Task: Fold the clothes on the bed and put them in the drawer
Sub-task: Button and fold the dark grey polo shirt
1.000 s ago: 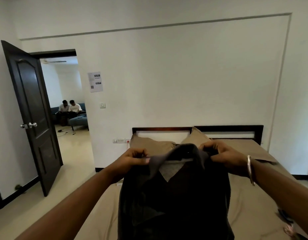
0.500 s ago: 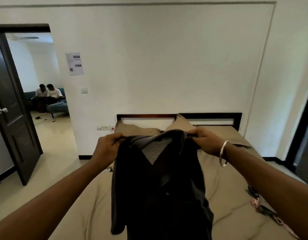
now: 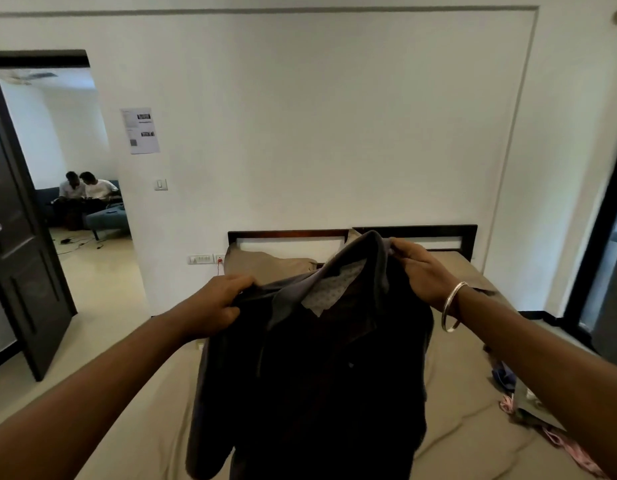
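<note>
A dark grey collared shirt point(image 3: 321, 368) hangs in the air in front of me, above the bed point(image 3: 456, 434). My left hand point(image 3: 217, 303) grips its left shoulder. My right hand point(image 3: 421, 268), with a silver bangle on the wrist, pinches the right side of the collar and sits higher than the left. The shirt's pale dotted inner lining shows at the neck. More clothes point(image 3: 515, 403), partly pink, lie on the bed at the right, half hidden by my right arm. No drawer is in view.
The bed has a tan sheet, tan pillows point(image 3: 265, 268) and a dark wooden headboard point(image 3: 418, 233) against a white wall. At the left a dark door point(image 3: 19, 258) stands open onto a room where two people sit on a sofa. A dark frame borders the right edge.
My right hand has lifted its side of the collar, so the shirt now hangs tilted. The view has shifted a little to the right and down.
</note>
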Demonstrator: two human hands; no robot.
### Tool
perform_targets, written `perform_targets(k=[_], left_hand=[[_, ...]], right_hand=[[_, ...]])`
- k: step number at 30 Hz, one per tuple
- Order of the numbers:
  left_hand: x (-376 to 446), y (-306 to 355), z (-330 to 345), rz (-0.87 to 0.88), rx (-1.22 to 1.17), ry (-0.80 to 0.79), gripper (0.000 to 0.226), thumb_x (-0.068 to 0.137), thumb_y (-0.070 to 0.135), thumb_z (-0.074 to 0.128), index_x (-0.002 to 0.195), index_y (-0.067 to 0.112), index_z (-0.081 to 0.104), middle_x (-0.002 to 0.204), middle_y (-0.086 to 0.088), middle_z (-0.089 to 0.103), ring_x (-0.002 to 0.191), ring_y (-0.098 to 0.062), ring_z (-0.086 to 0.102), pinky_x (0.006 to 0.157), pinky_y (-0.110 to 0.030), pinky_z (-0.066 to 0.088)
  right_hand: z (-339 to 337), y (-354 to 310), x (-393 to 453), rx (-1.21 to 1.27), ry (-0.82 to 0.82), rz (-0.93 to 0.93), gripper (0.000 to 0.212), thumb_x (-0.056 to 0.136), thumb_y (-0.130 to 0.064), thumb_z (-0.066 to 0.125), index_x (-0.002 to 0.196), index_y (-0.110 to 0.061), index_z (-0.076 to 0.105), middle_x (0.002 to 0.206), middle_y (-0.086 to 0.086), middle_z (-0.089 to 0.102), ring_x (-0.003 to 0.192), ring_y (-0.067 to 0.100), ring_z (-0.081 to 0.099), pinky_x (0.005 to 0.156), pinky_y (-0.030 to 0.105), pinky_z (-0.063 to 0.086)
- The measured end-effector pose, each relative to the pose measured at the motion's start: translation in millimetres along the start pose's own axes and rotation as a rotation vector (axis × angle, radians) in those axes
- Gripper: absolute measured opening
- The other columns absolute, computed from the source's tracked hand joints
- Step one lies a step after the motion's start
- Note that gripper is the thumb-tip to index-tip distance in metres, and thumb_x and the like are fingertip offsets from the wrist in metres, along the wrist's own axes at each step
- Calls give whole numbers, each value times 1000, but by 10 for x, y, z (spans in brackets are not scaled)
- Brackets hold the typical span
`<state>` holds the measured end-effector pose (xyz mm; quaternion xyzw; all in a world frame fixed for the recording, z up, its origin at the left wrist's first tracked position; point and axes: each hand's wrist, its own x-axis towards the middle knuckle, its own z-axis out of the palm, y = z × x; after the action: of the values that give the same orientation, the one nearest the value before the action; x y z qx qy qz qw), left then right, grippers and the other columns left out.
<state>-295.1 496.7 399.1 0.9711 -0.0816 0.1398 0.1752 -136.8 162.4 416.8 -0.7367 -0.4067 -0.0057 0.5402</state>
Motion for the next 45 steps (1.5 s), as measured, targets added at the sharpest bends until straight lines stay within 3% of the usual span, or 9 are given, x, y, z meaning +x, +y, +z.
perform_targets(k=[3, 7, 13, 18, 23, 26, 31, 40, 45], left_hand=[[-14, -68, 81, -13, 38, 126, 32, 87, -6, 55, 101, 22, 64, 97, 4, 64, 89, -6, 56, 77, -19, 48], [-29, -179, 176, -116, -24, 236, 29, 96, -1, 50, 103, 15, 73, 92, -3, 72, 86, -18, 66, 81, -39, 57], [7, -9, 293, -235, -268, 496, 30, 101, 1, 43, 104, 14, 70, 94, 0, 68, 83, -8, 60, 69, -3, 42], [49, 27, 335, -180, -513, 346, 26, 106, 13, 36, 97, 17, 60, 95, -5, 65, 85, -11, 61, 80, -27, 47], [-7, 95, 312, -185, -590, 190, 34, 106, 22, 37, 98, 4, 66, 96, -18, 68, 92, -32, 65, 86, -42, 49], [-7, 146, 302, -228, -592, 257, 33, 106, 22, 39, 92, 5, 64, 90, -14, 67, 83, -24, 63, 77, -33, 48], [-32, 70, 295, -232, -483, 253, 21, 105, 22, 42, 93, 15, 57, 91, -8, 64, 83, -19, 60, 74, -32, 45], [-329, 24, 476, -155, -63, 565, 18, 98, 7, 53, 89, 15, 66, 77, -2, 66, 68, -19, 59, 63, -30, 48], [-479, 21, 647, -369, -452, 6, 27, 97, 26, 56, 91, 1, 64, 88, -22, 64, 84, -32, 63, 76, -29, 47]], right_hand=[[-9, -27, -46, -119, 4, -31, 29, 104, -2, 36, 114, -22, 53, 98, 6, 62, 76, 12, 63, 59, 19, 49], [-53, 60, -119, -342, 124, -82, 21, 95, -7, 59, 98, -27, 66, 92, -2, 70, 86, 13, 67, 74, 26, 55], [-9, 339, -264, -300, 275, -55, 18, 94, -7, 60, 103, -14, 75, 93, 0, 73, 92, 16, 68, 84, 35, 56], [161, 276, -354, -110, 412, 151, 28, 104, -12, 43, 83, -13, 63, 73, 0, 58, 68, 12, 52, 63, 24, 41], [164, 237, -516, 206, 14, 156, 11, 76, -4, 55, 87, -3, 55, 72, 10, 49, 62, 10, 48, 56, 20, 37], [78, 289, -598, 223, -216, 170, 58, 52, -15, 60, 106, 3, 48, 84, 16, 48, 69, 17, 49, 55, 21, 38], [42, 357, -643, -82, -248, 109, 25, 82, 3, 65, 99, -15, 67, 104, 11, 62, 98, 27, 63, 86, 39, 55], [306, 414, -867, -153, 119, 86, 30, 101, 0, 41, 108, -17, 65, 103, 8, 66, 97, 24, 60, 86, 36, 49], [395, 277, -1017, -406, -171, 421, 32, 103, -9, 41, 129, -15, 58, 116, -1, 57, 107, 15, 50, 93, 24, 34]])
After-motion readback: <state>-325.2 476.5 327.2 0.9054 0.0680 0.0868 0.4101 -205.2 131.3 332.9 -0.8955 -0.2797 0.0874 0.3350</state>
